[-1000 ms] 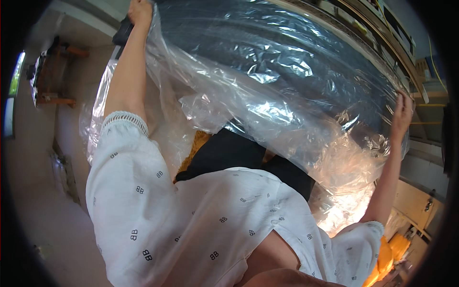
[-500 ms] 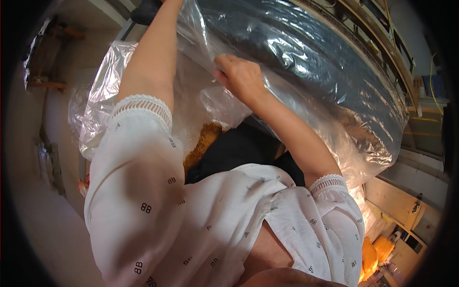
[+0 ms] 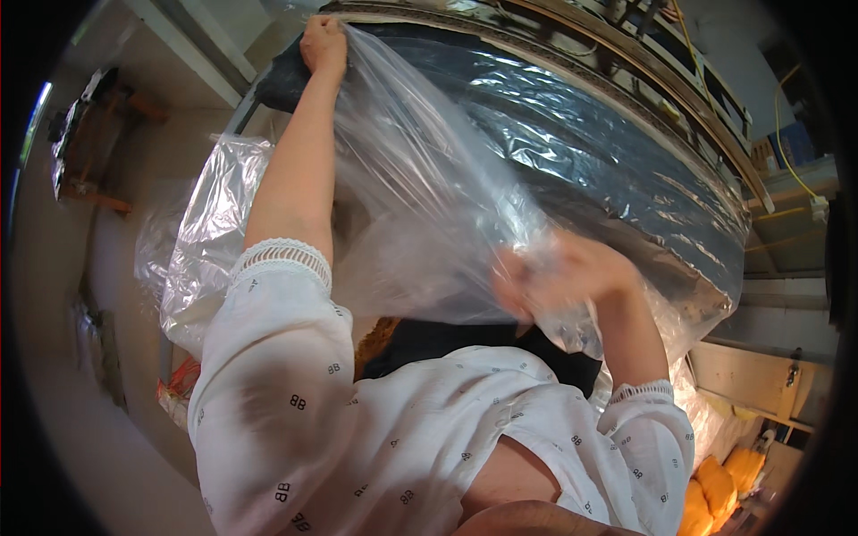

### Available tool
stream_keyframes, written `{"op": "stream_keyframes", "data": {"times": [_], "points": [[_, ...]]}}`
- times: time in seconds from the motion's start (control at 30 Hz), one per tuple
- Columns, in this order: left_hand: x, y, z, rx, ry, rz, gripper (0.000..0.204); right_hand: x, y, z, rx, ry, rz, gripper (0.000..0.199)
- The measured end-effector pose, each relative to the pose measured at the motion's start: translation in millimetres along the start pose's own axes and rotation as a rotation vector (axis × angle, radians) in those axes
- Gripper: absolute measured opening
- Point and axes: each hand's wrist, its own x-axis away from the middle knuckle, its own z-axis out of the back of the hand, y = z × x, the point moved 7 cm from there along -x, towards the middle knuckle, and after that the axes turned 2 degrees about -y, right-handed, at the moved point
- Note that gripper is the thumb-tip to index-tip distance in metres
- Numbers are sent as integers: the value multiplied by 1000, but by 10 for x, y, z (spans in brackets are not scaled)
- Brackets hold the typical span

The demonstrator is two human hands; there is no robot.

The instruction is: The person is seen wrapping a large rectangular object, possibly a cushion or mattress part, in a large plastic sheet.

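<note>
A large clear plastic bag [image 3: 420, 205] is stretched over a big dark, curved object [image 3: 608, 152] that fills the upper half of the view. My left hand [image 3: 323, 45] reaches far up and grips the bag's top edge against that dark object. My right hand [image 3: 559, 272] is lower, in the middle right, blurred by motion, closed on a bunch of the plastic near the bag's lower edge. Both arms wear white patterned sleeves with lace cuffs.
More crumpled clear plastic [image 3: 206, 241] hangs at the left. A wooden frame with rails [image 3: 679, 98] runs along the upper right behind the dark object. Orange-yellow bundles [image 3: 724, 487] lie at the lower right. A pale floor [image 3: 116, 268] and wooden furniture [image 3: 80, 143] are at the left.
My right hand moved from the far right edge of the plastic toward the middle, then down and right, pulling plastic with it. My left hand stayed gripping the top.
</note>
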Motion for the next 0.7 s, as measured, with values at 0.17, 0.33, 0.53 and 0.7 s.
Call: {"op": "stream_keyframes", "data": {"times": [0.17,0.33,0.53,0.7], "points": [[-72,-17,-166,-57,-68,-18,29,2283,-145,-19,-483,1002,323,18],[-423,-588,-131,-136,-64,-37,35,4771,-141,-473,158,1626,169,19],[-55,35,-451,-136,-294,-361,26,6562,-258,-1524,1145,1952,-1053,31],[478,618,-598,-98,-359,-368,28,6885,-1846,-1287,2412,2133,-1328,37]]}}
